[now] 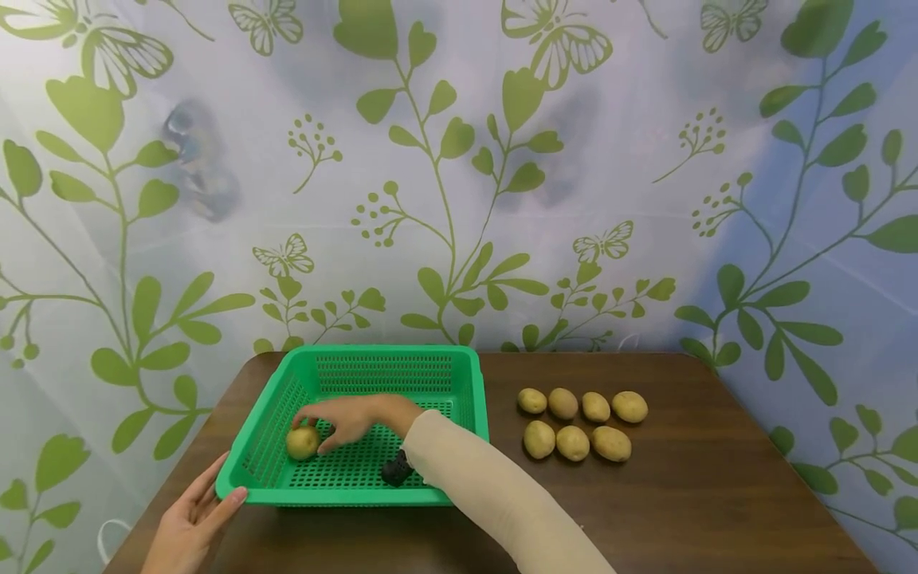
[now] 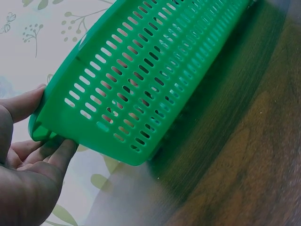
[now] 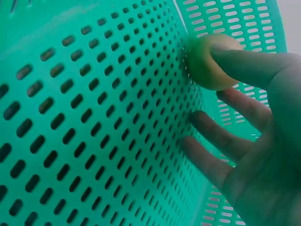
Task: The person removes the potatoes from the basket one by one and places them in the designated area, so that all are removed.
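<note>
A green plastic basket [image 1: 337, 496] with slotted walls stands on the left part of the table. My left hand [image 1: 188, 518] grips its near left corner, thumb over the rim and fingers beneath, as the left wrist view [image 2: 35, 174] also shows. Inside the basket, my right hand [image 1: 349, 418] reaches to the left end and pinches a potato [image 1: 303, 442] between thumb and index finger. In the right wrist view the potato [image 3: 211, 61] is by the slotted floor and end wall, with the other fingers of the hand [image 3: 263, 141] spread apart.
Several potatoes [image 1: 574, 442] lie in two rows on the brown wooden table [image 1: 688, 494], right of the basket. A small black object [image 1: 396, 470] shows under my right wrist. Behind the table hangs a leaf-and-butterfly patterned cloth [image 1: 617, 159].
</note>
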`<state>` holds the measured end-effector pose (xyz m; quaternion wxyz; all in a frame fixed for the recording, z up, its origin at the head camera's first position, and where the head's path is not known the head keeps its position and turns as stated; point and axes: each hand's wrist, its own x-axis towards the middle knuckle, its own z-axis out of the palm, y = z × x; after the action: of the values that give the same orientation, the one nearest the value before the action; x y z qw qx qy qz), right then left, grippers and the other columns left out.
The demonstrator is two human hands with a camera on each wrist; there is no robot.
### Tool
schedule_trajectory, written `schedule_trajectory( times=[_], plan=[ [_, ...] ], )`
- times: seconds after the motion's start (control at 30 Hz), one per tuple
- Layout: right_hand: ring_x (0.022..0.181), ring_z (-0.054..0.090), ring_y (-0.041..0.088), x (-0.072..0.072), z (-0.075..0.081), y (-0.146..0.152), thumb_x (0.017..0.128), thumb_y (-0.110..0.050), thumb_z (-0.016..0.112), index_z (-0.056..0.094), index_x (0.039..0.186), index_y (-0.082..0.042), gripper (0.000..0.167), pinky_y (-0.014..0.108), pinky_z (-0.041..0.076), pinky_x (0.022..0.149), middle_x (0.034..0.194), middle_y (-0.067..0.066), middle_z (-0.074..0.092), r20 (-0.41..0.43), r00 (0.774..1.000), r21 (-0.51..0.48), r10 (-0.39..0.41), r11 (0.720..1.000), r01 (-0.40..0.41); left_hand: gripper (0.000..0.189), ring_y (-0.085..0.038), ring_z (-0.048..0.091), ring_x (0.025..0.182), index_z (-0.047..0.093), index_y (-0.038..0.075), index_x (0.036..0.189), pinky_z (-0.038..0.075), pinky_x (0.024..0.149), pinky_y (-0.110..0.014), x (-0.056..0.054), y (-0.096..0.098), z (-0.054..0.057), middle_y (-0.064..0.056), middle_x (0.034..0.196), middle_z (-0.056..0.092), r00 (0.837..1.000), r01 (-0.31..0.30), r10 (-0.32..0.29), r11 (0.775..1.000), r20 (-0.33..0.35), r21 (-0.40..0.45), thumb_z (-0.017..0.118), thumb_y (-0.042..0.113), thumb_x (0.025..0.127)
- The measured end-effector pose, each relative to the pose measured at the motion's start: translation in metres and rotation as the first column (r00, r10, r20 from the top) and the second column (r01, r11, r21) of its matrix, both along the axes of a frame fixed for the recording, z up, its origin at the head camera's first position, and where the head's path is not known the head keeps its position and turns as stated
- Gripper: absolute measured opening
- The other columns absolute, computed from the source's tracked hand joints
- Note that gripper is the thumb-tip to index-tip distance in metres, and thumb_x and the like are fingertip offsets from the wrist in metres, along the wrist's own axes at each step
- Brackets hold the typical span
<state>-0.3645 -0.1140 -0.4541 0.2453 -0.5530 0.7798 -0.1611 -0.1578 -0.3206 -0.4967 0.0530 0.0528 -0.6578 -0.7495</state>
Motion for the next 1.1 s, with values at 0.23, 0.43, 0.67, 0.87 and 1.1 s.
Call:
schedule_trajectory(
  times=[0.23, 0.43, 0.67, 0.87, 1.1],
  plan=[
    [0.136, 0.041, 0.0, 0.005, 0.0, -0.006, 0.102, -0.019, 0.071, 0.046, 0.155, -0.021, 0.058, 0.012, 0.045, 0.092, 0.156, -0.009, 0.042, 0.014, 0.996, 0.048, 0.084, 0.995, -0.084, 0.077, 0.006, 0.062, 0.109, 0.013, -0.006, 0.163, 0.056, 0.088, -0.018, 0.001, -0.003, 0.0, 0.027, 0.121, 0.062, 1.0, -0.006, 0.006, 0.999, 0.011, -0.036, 0.064, 0.006, 0.105],
    [0.118, 0.05, -0.004, 0.016, 0.002, -0.022, 0.101, -0.025, 0.072, 0.053, 0.146, -0.023, 0.049, 0.009, 0.044, 0.089, 0.14, -0.013, 0.052, -0.018, 0.993, 0.083, 0.116, 0.99, -0.114, 0.077, 0.009, 0.061, 0.108, 0.016, -0.007, 0.162, 0.056, 0.087, -0.017, 0.004, -0.004, 0.003, 0.024, 0.125, 0.06, 0.999, -0.013, 0.017, 0.995, 0.035, -0.1, 0.065, 0.01, 0.105],
    [0.098, 0.051, 0.001, 0.027, 0.011, -0.026, 0.102, -0.028, 0.071, 0.057, 0.135, -0.025, 0.036, 0.012, 0.041, 0.082, 0.121, -0.015, 0.054, -0.117, 0.983, 0.183, 0.144, 0.976, -0.121, 0.079, 0.019, 0.051, 0.108, 0.018, 0.002, 0.165, 0.053, 0.086, -0.013, 0.004, -0.001, 0.01, -0.019, 0.161, 0.028, 0.994, 0.026, 0.004, 0.961, 0.108, -0.275, 0.065, 0.025, 0.106],
    [0.11, 0.05, 0.002, 0.016, 0.024, -0.007, 0.103, -0.021, 0.068, 0.058, 0.14, -0.017, 0.038, 0.014, 0.043, 0.088, 0.128, -0.009, 0.055, -0.045, 0.99, 0.172, 0.134, 0.977, -0.124, 0.074, 0.007, 0.06, 0.113, 0.014, -0.007, 0.163, 0.056, 0.089, -0.019, 0.001, 0.002, 0.008, 0.023, 0.133, 0.058, 0.999, 0.021, -0.023, 0.998, -0.027, -0.058, 0.061, 0.004, 0.106],
    [0.116, 0.05, 0.001, 0.013, 0.032, 0.009, 0.102, -0.018, 0.07, 0.058, 0.14, -0.012, 0.04, 0.014, 0.043, 0.092, 0.132, -0.007, 0.056, 0.016, 0.992, 0.139, 0.122, 0.983, -0.123, 0.072, 0.001, 0.061, 0.117, 0.011, -0.009, 0.162, 0.055, 0.092, -0.02, 0.003, 0.002, 0.006, 0.022, 0.132, 0.06, 0.994, 0.052, -0.047, 0.997, -0.097, 0.053, 0.056, -0.003, 0.106]
  ],
)
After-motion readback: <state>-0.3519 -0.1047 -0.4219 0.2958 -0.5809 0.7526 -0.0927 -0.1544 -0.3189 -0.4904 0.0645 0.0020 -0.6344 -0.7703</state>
